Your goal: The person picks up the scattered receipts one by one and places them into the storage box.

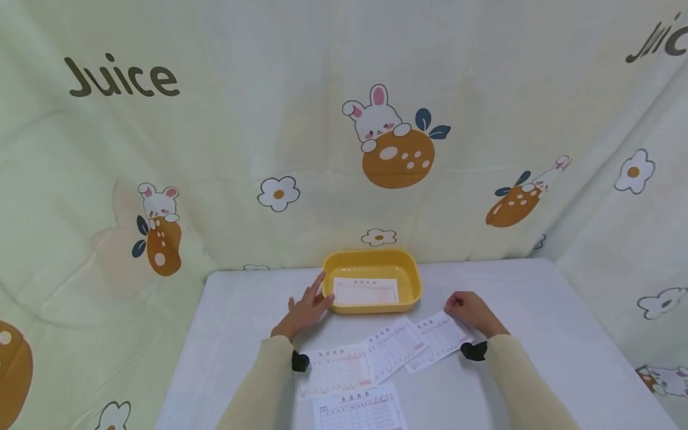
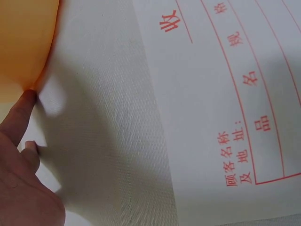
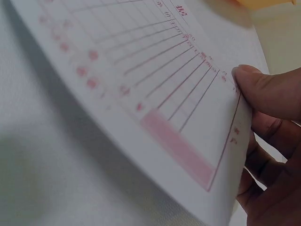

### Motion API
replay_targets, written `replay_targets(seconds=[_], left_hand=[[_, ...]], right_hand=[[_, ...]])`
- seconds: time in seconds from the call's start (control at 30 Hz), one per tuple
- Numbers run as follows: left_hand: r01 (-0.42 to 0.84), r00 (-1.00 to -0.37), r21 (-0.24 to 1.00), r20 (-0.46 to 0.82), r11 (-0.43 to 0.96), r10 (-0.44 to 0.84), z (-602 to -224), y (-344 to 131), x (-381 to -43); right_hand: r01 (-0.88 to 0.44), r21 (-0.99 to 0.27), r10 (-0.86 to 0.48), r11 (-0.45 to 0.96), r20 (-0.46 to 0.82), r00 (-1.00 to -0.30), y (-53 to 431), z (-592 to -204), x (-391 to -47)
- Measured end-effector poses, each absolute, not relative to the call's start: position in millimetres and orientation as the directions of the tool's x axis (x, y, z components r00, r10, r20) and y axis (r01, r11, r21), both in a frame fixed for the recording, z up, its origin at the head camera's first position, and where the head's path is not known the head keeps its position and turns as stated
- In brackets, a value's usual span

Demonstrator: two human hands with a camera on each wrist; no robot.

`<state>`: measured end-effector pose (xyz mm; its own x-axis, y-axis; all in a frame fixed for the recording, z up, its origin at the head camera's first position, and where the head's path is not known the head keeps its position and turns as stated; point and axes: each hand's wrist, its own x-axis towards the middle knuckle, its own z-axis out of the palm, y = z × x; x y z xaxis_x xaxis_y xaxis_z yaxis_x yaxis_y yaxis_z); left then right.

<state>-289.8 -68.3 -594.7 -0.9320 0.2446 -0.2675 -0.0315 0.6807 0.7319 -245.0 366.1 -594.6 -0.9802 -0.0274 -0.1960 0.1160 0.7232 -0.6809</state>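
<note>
My left hand (image 1: 306, 312) rests against the left side of a yellow plastic tray (image 1: 371, 309), its fingers extended along the rim and wall. One printed receipt slip (image 1: 365, 292) lies inside the tray. To the right, my right hand (image 1: 473, 310) pinches the upper right corner of another receipt slip (image 1: 438, 340) between thumb and fingers. In the right wrist view that held slip (image 3: 141, 84) bows, with its near edge raised off the table. Its left part meets a tilted receipt slip (image 1: 396, 349) beside it.
Further receipt slips lie nearer the body: one at the left (image 1: 335, 373) under the left wrist, another at the front (image 1: 360, 412). A white cloth covers the table (image 1: 537, 334). A patterned curtain (image 1: 322, 137) hangs close behind the tray and along both sides.
</note>
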Motion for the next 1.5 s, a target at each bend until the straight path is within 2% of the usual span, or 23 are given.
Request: replay_targets(seconds=[0.43, 0.97, 1.5], left_hand=[[-0.023, -0.93, 0.742, -0.263, 0.669, 0.259, -586.9, -70.1, -287.8], [-0.043, -0.921, 0.743, -0.288, 0.667, 0.261, -589.0, -76.4, -293.4], [-0.04, -0.92, 0.745, -0.288, 0.666, 0.267, -592.5, -67.9, -290.5]], right_hand=[[0.057, -0.673, -0.045, 0.737, -0.134, -0.99, 387.8, -573.5, -229.5], [0.13, -0.716, 0.007, 0.686, -0.173, -0.985, 418.0, -541.3, -209.4], [0.06, -0.736, -0.004, 0.674, -0.085, -0.996, 422.9, -506.9, -201.1]])
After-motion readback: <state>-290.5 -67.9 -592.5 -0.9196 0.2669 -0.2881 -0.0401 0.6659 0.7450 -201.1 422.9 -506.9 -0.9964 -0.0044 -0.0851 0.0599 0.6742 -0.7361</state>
